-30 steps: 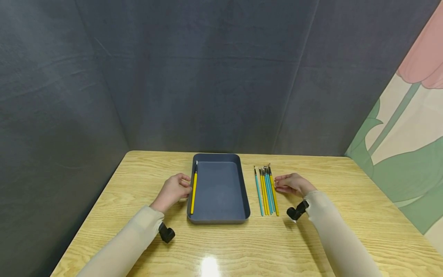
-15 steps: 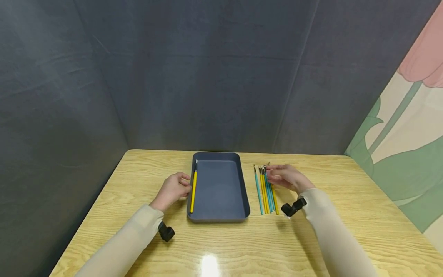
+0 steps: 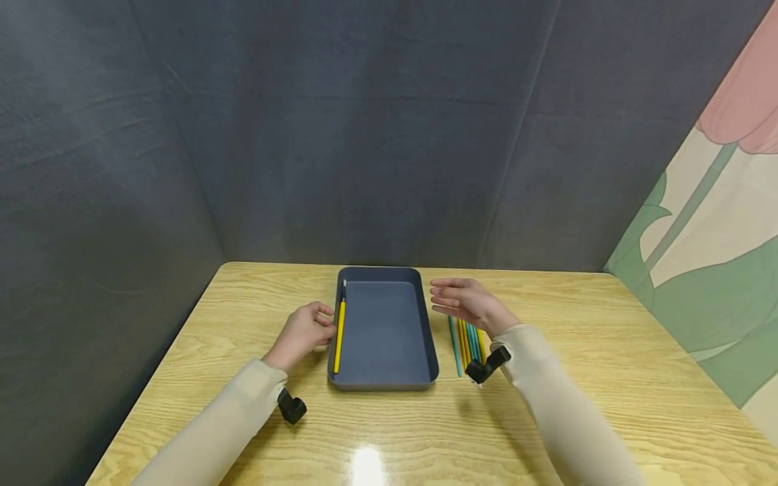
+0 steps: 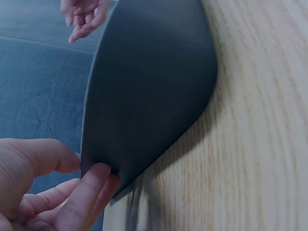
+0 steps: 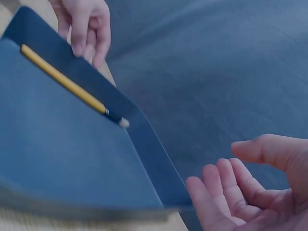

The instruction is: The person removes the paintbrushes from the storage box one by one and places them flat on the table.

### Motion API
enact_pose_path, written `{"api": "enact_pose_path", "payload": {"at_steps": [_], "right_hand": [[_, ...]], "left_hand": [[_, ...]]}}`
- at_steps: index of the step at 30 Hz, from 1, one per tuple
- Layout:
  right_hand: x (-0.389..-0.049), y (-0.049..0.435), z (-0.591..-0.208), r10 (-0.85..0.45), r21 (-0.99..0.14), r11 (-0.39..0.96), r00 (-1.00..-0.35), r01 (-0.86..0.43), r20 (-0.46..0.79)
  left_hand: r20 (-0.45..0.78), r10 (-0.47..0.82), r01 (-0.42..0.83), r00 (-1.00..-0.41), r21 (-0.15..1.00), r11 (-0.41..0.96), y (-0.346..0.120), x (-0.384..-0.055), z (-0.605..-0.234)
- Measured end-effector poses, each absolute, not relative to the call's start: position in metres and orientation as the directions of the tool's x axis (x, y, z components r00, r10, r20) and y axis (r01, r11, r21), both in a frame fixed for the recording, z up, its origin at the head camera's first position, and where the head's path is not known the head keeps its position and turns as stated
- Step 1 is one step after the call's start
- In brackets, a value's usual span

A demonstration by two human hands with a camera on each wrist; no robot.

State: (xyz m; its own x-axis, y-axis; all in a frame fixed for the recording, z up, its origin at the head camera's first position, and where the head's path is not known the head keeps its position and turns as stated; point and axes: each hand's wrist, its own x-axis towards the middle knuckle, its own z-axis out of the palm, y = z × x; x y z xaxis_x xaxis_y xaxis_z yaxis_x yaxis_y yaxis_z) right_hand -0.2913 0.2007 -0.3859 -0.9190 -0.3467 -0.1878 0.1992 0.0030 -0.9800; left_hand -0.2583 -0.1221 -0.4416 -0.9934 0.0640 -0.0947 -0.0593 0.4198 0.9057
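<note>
My left hand [image 3: 304, 334] is at the left wall of a dark grey rectangular tray [image 3: 389, 385]. In the left wrist view its fingertips touch the outer wall and the thumb tip reaches the rim. A yellow-handled paintbrush [image 3: 340, 337] lies inside the tray along that wall, bristles at the far end. My right hand [image 3: 464, 300] hovers by the tray's far right side, fingers loosely extended and holding nothing. Beneath it lies a row of paintbrushes [image 3: 464, 347] with yellow and turquoise handles; the hand hides their bristle ends.
The wooden table [image 3: 377, 432] carries the tray and brushes. A dark curtain [image 3: 365, 135] hangs along the back and left. At the right is a cloth with a flower pattern [image 3: 717, 270].
My right hand has moved left from beside the brushes, across their bristle ends, to near the tray's right rim. The left hand, tray and brushes have stayed put.
</note>
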Motion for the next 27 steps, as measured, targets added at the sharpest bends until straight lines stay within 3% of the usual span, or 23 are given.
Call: {"api": "enact_pose_path", "payload": {"at_steps": [16,27], "right_hand": [[-0.294,0.133,-0.381,-0.339,-0.972,0.026,-0.913,0.233,-0.228],[-0.301,0.092,-0.396,-0.3,-0.942,0.028,-0.896,0.335,-0.328]], "left_hand": [[-0.096,0.054,-0.064,-0.994,0.904,0.423,-0.121,-0.26,-0.443],[-0.103,0.053,-0.071,-0.993,0.903,0.423,-0.121,-0.259,-0.441]]}}
